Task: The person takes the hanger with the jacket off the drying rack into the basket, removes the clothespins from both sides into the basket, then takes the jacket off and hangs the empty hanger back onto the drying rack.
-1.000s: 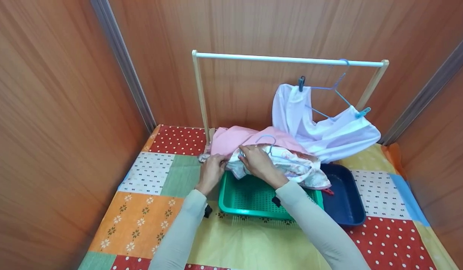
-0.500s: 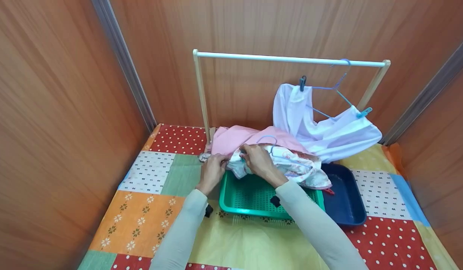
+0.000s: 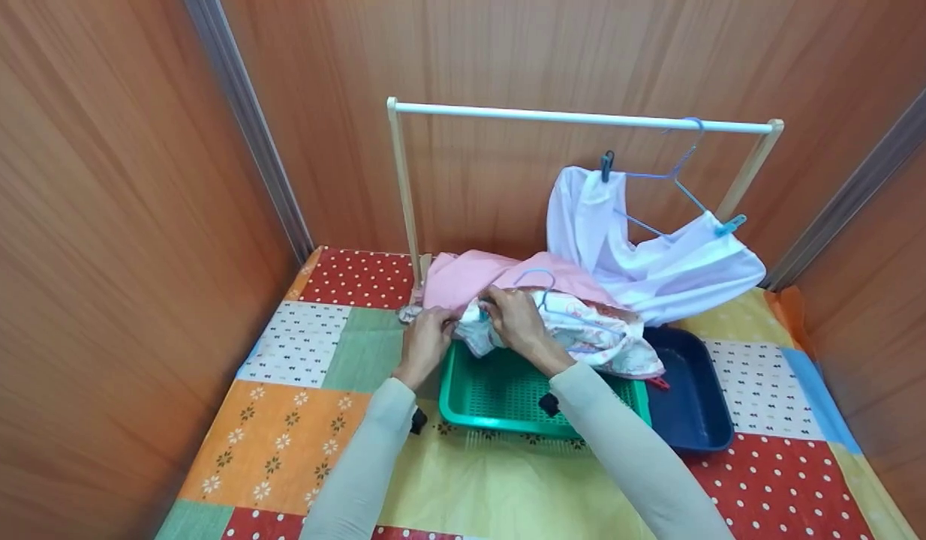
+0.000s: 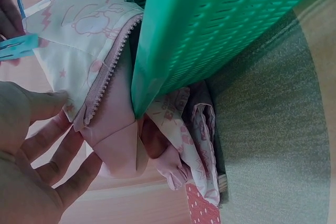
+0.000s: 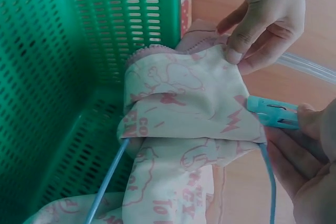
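Observation:
In the head view, a white garment with pink print point(image 3: 583, 311) lies over the back of a green basket point(image 3: 485, 390). My left hand point(image 3: 424, 341) pinches its corner between thumb and fingers, beside a pink zipper point(image 4: 113, 69) in the left wrist view. My right hand point(image 3: 521, 326) grips a light-blue clothespin point(image 5: 273, 112), whose tip is at the garment's edge. Whether it clamps the cloth I cannot tell. A blue wire hanger point(image 5: 107, 179) runs along the garment, one arm passing under the fold near the clothespin.
Behind lies pink cloth point(image 3: 470, 274). A white rail point(image 3: 508, 112) carries a hanger with white cloth point(image 3: 650, 277) held by clothespins. A dark blue tray point(image 3: 707, 405) adjoins the basket, with a red clothespin point(image 3: 656, 382) near its edge. Wooden panels point(image 3: 320, 150) surround the patchwork cloth point(image 3: 298, 465).
My right hand has shifted slightly at the garment's edge, and more of the light-blue clothespin shows. My left hand keeps its pinch on the corner.

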The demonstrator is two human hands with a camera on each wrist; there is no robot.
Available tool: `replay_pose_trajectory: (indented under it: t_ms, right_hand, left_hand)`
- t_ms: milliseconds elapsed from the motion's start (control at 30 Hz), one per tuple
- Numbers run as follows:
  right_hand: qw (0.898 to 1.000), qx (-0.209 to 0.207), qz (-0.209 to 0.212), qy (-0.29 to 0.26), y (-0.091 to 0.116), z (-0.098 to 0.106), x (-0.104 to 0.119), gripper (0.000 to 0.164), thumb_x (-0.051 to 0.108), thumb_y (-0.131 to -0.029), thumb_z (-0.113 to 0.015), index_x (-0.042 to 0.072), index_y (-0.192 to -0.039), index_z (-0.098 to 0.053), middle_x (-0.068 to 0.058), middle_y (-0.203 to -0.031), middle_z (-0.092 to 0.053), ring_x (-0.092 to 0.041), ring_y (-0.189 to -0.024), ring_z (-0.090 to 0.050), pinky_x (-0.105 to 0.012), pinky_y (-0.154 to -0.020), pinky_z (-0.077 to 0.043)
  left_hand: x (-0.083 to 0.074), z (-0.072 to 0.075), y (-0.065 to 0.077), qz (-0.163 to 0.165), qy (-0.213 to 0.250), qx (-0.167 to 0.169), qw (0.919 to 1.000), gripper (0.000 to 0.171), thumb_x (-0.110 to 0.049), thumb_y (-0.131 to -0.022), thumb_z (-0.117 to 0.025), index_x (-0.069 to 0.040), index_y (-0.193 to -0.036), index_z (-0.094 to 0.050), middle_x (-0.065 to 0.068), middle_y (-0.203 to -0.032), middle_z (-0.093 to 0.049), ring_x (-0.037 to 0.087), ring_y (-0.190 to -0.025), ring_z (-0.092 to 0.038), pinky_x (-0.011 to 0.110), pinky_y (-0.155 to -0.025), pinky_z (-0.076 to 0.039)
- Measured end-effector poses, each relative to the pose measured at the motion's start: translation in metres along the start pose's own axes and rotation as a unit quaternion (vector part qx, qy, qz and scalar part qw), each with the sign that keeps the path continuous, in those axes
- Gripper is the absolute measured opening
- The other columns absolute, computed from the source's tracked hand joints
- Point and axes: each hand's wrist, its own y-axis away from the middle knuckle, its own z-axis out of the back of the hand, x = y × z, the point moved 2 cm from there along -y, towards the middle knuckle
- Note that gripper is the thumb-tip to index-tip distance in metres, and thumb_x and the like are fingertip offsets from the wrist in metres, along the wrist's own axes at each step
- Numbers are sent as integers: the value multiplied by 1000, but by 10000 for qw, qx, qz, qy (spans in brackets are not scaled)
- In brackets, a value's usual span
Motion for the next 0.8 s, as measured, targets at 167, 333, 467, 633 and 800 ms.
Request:
replay_pose_trajectory:
  t_ms: [167,333,467,633,800]
  right_hand:
    - [9998,-164,-5,-137,0,5,5,9,9,-92,-66,3,-99,-68,-12,-86,-75,-26,-76,-71,-41,-70,-59]
    - [9991,-7,-226,-351,0,14,14,20,10,-92,-67,1,-110,-68,-15,-100,-75,-27,-88,-74,-39,-76,-60]
    - [9989,211,-276,-319,1,20,19,28,13,-92,-68,1,-117,-67,-15,-107,-74,-26,-94,-73,-37,-78,-60]
    - [9988,215,-184,-396,4,28,24,31,14,-92,-69,0,-119,-67,-16,-108,-73,-26,-95,-73,-36,-77,-60]
    - [9978,36,-1,-661,9,42,26,34,14,-92,-69,0,-122,-65,-17,-111,-72,-27,-97,-72,-38,-78,-60]
  left_hand:
    - [-1,0,0,44,10,80,10000,16,-8,-91,-68,-13,-104,-76,4,-98,-73,22,-93,-68,41,-82,-56]
    - [0,0,0,70,18,109,9999,16,-11,-92,-67,-13,-106,-76,4,-99,-73,22,-93,-67,41,-83,-55]
    - [1,-1,-1,5,56,19,10000,16,-11,-92,-68,-13,-105,-76,4,-98,-74,22,-93,-68,40,-83,-56]
    - [1,-1,-2,-57,86,-76,9999,14,-10,-91,-68,-13,-102,-77,3,-95,-74,21,-91,-69,40,-80,-56]
    - [0,-1,-2,-62,114,-108,9999,13,-9,-91,-68,-13,-101,-77,3,-94,-74,20,-90,-69,39,-78,-56]
